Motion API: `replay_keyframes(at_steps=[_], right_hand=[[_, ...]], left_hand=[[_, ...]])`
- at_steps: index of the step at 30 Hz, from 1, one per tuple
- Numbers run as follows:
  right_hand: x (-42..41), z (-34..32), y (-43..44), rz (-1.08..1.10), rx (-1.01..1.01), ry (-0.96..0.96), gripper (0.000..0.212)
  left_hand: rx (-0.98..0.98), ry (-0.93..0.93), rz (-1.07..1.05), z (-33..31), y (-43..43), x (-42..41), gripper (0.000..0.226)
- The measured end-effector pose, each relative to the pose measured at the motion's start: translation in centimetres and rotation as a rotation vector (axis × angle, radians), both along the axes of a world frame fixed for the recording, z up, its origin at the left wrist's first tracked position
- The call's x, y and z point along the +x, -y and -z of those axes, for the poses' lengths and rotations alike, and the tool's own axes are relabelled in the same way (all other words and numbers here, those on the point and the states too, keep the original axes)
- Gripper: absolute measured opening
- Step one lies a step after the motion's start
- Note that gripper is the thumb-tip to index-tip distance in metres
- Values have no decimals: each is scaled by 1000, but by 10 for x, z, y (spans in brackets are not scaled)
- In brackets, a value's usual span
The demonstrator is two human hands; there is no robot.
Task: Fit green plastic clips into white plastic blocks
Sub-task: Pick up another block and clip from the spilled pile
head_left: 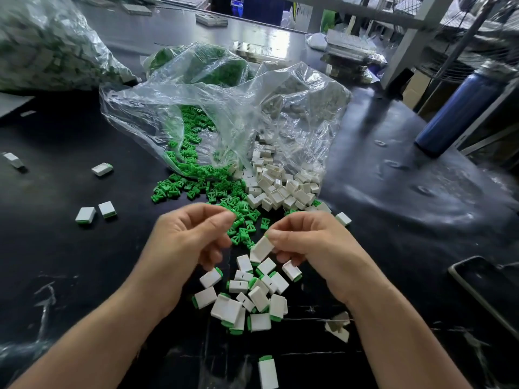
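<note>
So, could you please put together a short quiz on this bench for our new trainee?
1. True or false: the right hand pinches a white block.
2. Seen from the head camera, the loose green clips lie: A) left of the loose white blocks; B) right of them; C) under the phone.
3. Fill in: the bottle at the far right is ___ in colour.
Key: 1 true; 2 A; 3 blue.
</note>
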State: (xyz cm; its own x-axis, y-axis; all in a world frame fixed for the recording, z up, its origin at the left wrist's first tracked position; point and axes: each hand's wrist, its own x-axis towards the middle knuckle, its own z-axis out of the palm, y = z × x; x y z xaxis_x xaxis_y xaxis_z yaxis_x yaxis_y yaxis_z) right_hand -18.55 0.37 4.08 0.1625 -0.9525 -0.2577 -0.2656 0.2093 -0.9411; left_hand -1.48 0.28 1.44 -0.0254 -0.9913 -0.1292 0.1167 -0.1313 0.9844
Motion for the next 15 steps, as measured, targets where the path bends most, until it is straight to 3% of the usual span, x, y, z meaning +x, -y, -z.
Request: replay_keyframes(at_steps=[1,4,7,10,15], right_hand=[[-2,-1,0,-44,14,-39,16],[-3,1,-1,-163,45,-189,17],[-1,6,-2,-214,34,-380,18],[-1,9,-2,-186,6,-432,25],[-2,10,1,-82,-72,-450,28]], left_hand=[[5,12,-61,2,3,2,6],[25,48,-179,8,10,7,22],[48,58,-196,12,12,7,27],[49,119,-205,17,15,8,24],[-89,566,-223,21,14,12,5]])
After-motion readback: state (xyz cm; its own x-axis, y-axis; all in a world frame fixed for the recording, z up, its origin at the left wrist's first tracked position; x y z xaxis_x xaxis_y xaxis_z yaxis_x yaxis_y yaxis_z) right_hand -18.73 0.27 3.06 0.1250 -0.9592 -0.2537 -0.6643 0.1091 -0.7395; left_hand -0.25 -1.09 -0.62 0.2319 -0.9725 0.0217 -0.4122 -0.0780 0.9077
